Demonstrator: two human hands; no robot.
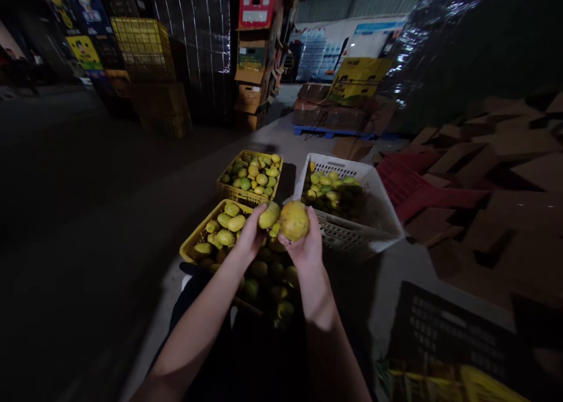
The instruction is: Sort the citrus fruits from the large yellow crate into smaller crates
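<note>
My left hand [251,233] is closed round a greenish-yellow oval fruit [269,215]. Beside it, my right hand [307,245] holds a larger, rounder yellow fruit [294,220] with brownish marks. The two fruits are side by side, above the near yellow crate [186,250], which holds many yellow and green fruits. Behind that stands a second yellow crate [248,199] full of similar fruits. A white crate [380,214], to the right of my hands, has fruits gathered toward its far left part. My forearms hide part of the near crate.
Flattened cardboard [501,226] and a red crate [407,185] lie at the right. A black crate [444,331] is at the lower right. Stacked boxes [250,58] and a blue pallet [328,133] stand farther back. Dark floor [88,226] spreads at the left.
</note>
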